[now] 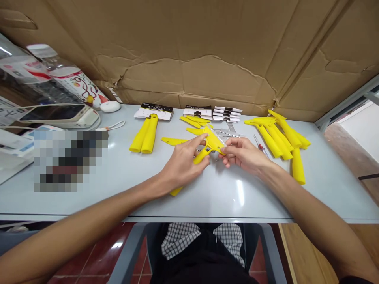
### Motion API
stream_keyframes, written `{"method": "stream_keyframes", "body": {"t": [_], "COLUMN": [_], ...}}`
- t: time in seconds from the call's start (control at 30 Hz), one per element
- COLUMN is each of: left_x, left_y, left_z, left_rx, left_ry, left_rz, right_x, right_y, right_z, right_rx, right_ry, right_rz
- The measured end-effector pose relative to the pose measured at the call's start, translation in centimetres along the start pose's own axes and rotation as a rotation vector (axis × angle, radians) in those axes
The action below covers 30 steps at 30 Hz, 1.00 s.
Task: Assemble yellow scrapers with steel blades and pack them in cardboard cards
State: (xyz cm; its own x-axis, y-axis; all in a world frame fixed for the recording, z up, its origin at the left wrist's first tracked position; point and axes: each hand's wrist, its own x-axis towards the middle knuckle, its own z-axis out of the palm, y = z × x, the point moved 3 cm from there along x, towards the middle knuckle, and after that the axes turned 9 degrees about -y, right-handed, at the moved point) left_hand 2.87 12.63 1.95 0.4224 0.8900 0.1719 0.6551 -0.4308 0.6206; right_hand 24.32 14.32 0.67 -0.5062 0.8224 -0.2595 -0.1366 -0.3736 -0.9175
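Note:
A yellow scraper (213, 140) with a thin pale strip along its head lies tilted between my hands. My left hand (186, 163) wraps round its handle, whose yellow end pokes out below the palm. Fingers of my right hand (241, 154) pinch the right corner of the scraper's head. Small metal screws (210, 163) are scattered on the table beneath it. Just beyond lie flat metal plates (227, 133) and loose yellow head pieces (174, 141). A screwdriver (261, 146) with a red and clear handle rests right of my right hand.
Several yellow scraper handles (275, 138) are piled on the right of the table (260, 201). Two yellow handles (145, 135) lie by a black-and-white card (155, 111); more cards (226, 113) stand behind. Bottles (71, 79), a phone (56, 114) and cables crowd the left. Cardboard (183, 43) walls the back.

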Motion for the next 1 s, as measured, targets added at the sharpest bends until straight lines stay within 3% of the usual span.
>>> {"method": "stream_keyframes", "body": {"t": [0.33, 0.67, 0.83, 1.0], "left_x": [0.0, -0.3, -0.2, 0.4], "left_y": [-0.3, -0.1, -0.7, -1.0], "left_z": [0.2, 0.1, -0.2, -1.4], "left_rx": [0.193, 0.366, 0.352, 0.173], "left_ry": [-0.115, -0.192, -0.164, -0.119], "left_rz": [0.113, 0.049, 0.048, 0.019], "right_x": [0.3, 0.1, 0.1, -0.1], "right_y": [0.5, 0.7, 0.6, -0.6], "right_z": [0.3, 0.4, 0.7, 0.1], "right_rx": [-0.066, -0.122, -0.152, -0.208], "right_ry": [-0.012, -0.020, -0.035, 0.009], "right_rz": [0.011, 0.022, 0.004, -0.027]}}
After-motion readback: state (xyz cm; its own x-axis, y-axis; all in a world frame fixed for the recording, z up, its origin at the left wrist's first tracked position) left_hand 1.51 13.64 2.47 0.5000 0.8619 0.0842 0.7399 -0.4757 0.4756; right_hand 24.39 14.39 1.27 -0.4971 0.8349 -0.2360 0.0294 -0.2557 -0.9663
